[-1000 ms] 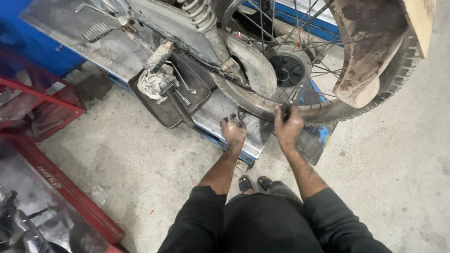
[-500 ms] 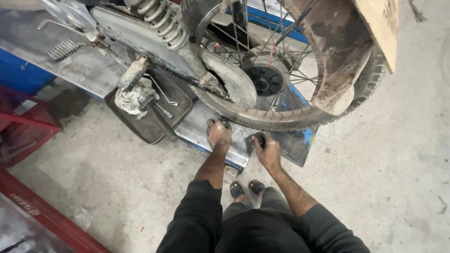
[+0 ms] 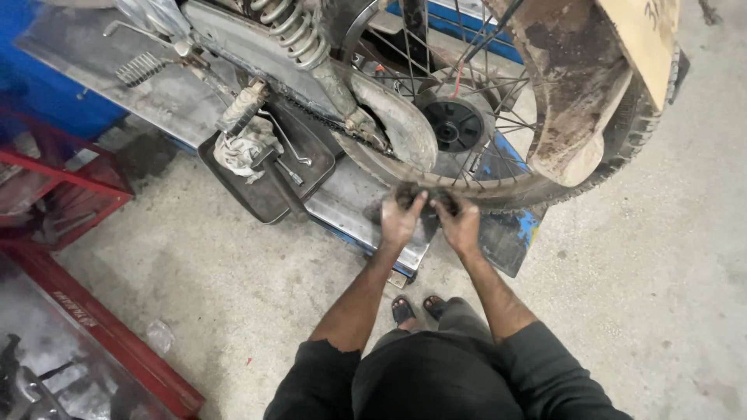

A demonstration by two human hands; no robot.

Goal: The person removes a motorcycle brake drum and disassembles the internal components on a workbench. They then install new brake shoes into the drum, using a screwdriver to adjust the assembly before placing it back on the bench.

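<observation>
Head view. Chg vs 0.5 s ago: both hands now closer together, up at the tyre's underside; before apart, lower on the lift platform (image 3: 350, 206).

- Left hand (image 3: 401, 220): forearm reaching fwd, fingers curled, pressed together on a dark grimy object (image 3: 424, 194) at 12 o'clock.
- Right hand (image 3: 461, 224): same pose, fingers bunched on that object.
- Motorcycle rear wheel (image 3: 455, 124): 12 o'clock, raised, touching hands' load.
- Tool tray (image 3: 268, 194), w/ rag (image 3: 241, 148): 10 o'clock.
- Mudguard (image 3: 572, 109): 1 o'clock.

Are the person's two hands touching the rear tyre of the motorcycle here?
Touching. The head view shows the left hand and right hand side by side with fingers curled over the bottom of the rear tyre, no gap visible.
</observation>
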